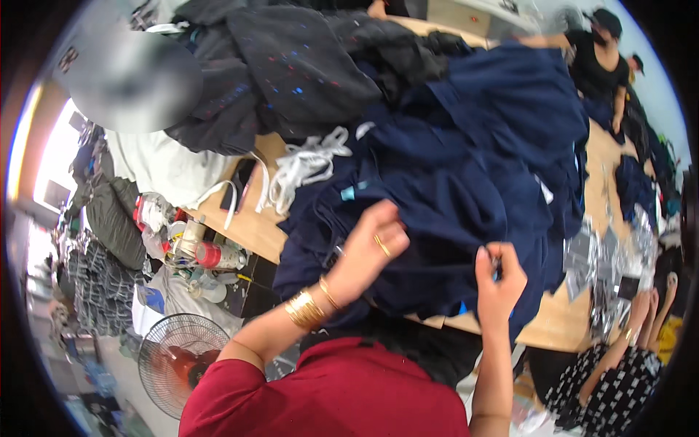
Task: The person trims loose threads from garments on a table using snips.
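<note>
Navy cloth (466,171) lies heaped on the table (557,324) before us, our left hand (375,239) curled over it, its grip unclear, our right hand (507,278) pinching a small dark thing (496,270) we cannot identify.

Small item (496,271) within the right hand (506,285) was mostly hidden, too small to identify. Fan (166,357) was partly covered by the red shirt (342,397), which the lower edge cut off.
</note>
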Demonstrator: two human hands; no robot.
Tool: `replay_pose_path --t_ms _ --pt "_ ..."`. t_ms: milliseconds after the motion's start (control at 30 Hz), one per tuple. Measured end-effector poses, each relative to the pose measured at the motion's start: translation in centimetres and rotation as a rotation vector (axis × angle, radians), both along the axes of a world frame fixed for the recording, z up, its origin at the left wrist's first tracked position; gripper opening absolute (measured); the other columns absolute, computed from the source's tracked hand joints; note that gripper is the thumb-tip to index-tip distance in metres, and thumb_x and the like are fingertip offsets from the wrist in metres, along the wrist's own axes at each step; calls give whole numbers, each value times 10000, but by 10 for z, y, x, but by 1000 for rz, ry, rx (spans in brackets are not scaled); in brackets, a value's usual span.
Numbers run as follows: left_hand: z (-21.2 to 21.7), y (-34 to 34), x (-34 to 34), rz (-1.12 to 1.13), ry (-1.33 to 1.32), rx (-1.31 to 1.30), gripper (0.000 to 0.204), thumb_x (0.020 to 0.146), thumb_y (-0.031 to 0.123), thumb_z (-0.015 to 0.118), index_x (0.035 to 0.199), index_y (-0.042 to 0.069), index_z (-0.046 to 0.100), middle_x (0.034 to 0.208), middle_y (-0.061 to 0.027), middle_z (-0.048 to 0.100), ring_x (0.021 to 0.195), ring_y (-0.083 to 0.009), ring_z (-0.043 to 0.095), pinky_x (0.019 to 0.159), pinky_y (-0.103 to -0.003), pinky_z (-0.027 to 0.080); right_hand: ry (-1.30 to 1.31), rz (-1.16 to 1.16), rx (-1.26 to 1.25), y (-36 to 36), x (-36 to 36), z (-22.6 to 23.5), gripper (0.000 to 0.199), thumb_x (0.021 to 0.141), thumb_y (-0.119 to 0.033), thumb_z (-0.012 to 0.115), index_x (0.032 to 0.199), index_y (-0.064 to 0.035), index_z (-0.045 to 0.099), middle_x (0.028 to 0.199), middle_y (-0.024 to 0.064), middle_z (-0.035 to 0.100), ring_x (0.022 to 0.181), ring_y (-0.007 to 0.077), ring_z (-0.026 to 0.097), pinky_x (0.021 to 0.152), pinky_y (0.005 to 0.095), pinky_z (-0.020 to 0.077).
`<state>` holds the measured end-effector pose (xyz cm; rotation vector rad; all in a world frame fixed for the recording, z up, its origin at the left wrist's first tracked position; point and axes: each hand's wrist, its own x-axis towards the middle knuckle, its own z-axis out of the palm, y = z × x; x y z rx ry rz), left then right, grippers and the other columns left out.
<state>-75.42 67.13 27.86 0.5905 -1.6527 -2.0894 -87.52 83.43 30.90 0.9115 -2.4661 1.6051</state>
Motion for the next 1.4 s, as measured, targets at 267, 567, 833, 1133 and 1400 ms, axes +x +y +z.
replay_pose_path --t_ms 267,567,833,1133,1400 --pt "4 54 -4 -283 -89 -409 348 843 158 606 1132 13 479 803 -162 604 721 -283 622 657 -320 488 136 190 -43 -14 25 15 126 709 -30 684 758 -31 568 648 77 567 515 173 537 488 259 415" --pt "13 45 3 -230 52 -569 247 900 198 538 1075 23 534 812 -153 601 711 -268 616 621 -323 462 -295 355 -138 14 15 -2 247 712 -31 699 947 7 633 813 70 638 732 110 567 686 229 438" --pt "28 42 3 -370 48 -278 283 894 145 563 1127 3 488 924 -37 616 876 -54 570 755 -217 442 -363 284 -71 27 11 3 161 741 -75 694 738 24 567 565 4 457 570 43 400 509 213 347" --pt "30 49 9 -472 -64 -322 288 881 116 576 1129 -13 506 1004 -52 603 937 -73 560 791 -230 450 -374 259 -91 42 19 -2 171 722 -77 710 800 27 600 642 38 554 591 72 470 565 216 399" --pt "12 54 10 -450 -98 -398 305 874 163 590 1124 9 508 893 -67 618 765 -67 571 674 -230 449 -319 231 -110 48 24 -9 152 709 -67 691 779 26 593 653 38 560 596 78 467 567 220 380"
